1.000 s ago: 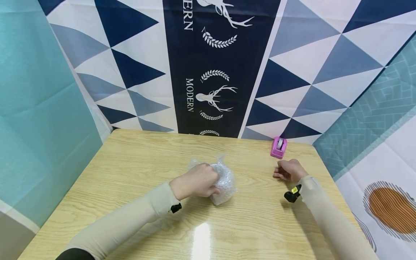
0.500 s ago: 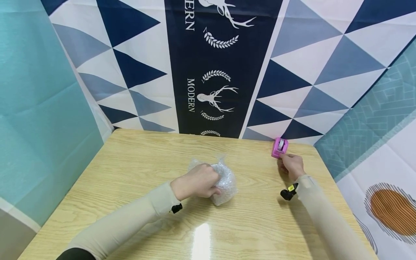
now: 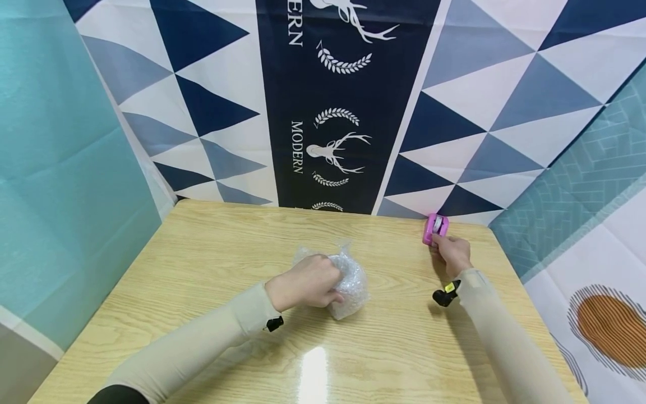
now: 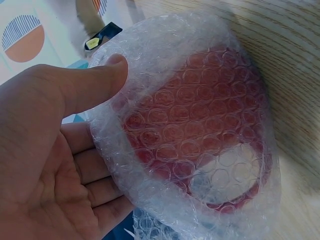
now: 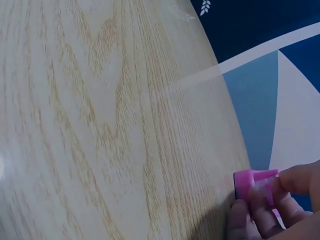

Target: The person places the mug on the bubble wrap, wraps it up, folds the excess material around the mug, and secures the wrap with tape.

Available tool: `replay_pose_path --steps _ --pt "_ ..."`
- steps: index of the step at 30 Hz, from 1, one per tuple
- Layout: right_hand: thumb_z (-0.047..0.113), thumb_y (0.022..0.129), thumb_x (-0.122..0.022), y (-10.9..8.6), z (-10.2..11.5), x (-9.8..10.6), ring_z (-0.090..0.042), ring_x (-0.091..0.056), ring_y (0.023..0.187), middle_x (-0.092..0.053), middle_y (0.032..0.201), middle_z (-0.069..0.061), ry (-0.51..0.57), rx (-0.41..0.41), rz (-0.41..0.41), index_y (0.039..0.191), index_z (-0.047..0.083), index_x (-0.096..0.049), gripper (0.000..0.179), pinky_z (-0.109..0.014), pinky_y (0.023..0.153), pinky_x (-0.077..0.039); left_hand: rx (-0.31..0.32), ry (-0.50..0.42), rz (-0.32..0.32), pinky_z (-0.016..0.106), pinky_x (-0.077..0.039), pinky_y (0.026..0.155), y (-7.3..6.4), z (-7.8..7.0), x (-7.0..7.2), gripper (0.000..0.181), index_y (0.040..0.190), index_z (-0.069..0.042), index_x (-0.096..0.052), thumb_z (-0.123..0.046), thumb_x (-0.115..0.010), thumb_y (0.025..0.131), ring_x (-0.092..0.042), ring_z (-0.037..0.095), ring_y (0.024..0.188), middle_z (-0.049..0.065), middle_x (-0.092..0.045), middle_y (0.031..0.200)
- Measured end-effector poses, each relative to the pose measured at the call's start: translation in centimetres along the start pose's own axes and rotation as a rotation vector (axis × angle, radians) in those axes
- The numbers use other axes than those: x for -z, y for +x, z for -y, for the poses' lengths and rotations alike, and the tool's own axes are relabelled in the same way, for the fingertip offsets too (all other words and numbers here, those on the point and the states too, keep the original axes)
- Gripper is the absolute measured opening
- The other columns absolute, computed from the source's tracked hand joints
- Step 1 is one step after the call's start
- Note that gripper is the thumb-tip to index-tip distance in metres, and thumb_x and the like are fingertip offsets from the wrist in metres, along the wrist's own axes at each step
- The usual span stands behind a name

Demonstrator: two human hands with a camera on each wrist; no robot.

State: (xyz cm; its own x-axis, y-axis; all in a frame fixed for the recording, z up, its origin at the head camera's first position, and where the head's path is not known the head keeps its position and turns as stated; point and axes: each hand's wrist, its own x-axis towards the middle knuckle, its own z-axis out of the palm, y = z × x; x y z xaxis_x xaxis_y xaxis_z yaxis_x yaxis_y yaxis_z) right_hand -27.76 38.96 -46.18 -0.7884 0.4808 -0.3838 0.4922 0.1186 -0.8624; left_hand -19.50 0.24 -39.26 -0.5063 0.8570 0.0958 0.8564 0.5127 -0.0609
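Note:
My left hand (image 3: 308, 280) grips a bubble-wrapped bundle (image 3: 350, 289) over the middle of the table. Seen from the left wrist, the thumb presses on one side of the bubble wrap (image 4: 165, 50) and the fingers curl behind it. A rounded red object (image 4: 195, 110) with a pale patch shows through the clear bubbles; its kind is blurred by the wrap. At the table's far right, my right hand (image 3: 452, 253) grips the front end of a pink tape dispenser (image 3: 433, 224). In the right wrist view, thumb and fingers close round the dispenser (image 5: 244, 185), partly hiding it.
The wooden table (image 3: 227, 235) ends at a patterned cloth backdrop (image 3: 328, 112), close behind the dispenser. A teal cloth (image 3: 65, 168) hangs on the left, and another patterned cloth (image 3: 580, 224) lines the right side.
My right hand has moved up and left to the tape dispenser and now has its thumb and fingers on its front. The left hand and the bundle have stayed in place.

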Motion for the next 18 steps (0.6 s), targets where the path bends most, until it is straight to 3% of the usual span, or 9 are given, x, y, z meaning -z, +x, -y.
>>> replay_pose_path --steps 7,13,16,18 --pt "0.029 0.101 -0.059 0.2 0.0 0.1 -0.007 -0.056 0.092 -0.064 0.1 0.004 -0.035 0.026 0.003 0.138 0.004 -0.059 0.045 -0.022 0.084 -0.049 0.002 0.006 0.003 0.031 -0.054 0.07 0.0 0.0 0.0 0.039 0.072 -0.018 -0.061 -0.049 -0.078 0.088 -0.044 0.008 0.059 -0.01 -0.047 0.062" --pt "0.027 0.098 -0.058 0.6 0.2 0.8 -0.021 -0.054 0.112 -0.064 0.123 -0.015 -0.191 0.115 -0.023 0.139 -0.003 -0.06 0.051 -0.038 0.107 -0.043 0.007 -0.008 0.011 0.03 -0.054 0.069 0.2 0.0 0.0 0.038 0.073 -0.018 -0.063 -0.049 -0.079 0.087 -0.045 0.008 0.059 -0.01 -0.049 0.063" --pt "0.023 0.094 -0.061 0.7 0.5 1.2 -0.025 -0.049 0.112 -0.062 0.118 -0.015 -0.229 0.127 -0.016 0.132 -0.003 -0.065 0.046 -0.038 0.104 -0.041 0.009 -0.009 0.013 0.03 -0.054 0.069 0.2 0.0 0.0 0.038 0.074 -0.018 -0.063 -0.049 -0.079 0.087 -0.046 0.008 0.059 -0.01 -0.05 0.063" --pt "0.02 0.093 -0.062 0.8 0.8 1.4 -0.022 -0.052 0.108 -0.066 0.109 -0.01 -0.192 0.115 0.021 0.128 -0.002 -0.067 0.042 -0.033 0.098 -0.043 0.011 -0.005 0.013 0.03 -0.054 0.07 0.2 0.0 0.0 0.038 0.074 -0.018 -0.063 -0.049 -0.079 0.087 -0.046 0.008 0.059 -0.01 -0.051 0.063"
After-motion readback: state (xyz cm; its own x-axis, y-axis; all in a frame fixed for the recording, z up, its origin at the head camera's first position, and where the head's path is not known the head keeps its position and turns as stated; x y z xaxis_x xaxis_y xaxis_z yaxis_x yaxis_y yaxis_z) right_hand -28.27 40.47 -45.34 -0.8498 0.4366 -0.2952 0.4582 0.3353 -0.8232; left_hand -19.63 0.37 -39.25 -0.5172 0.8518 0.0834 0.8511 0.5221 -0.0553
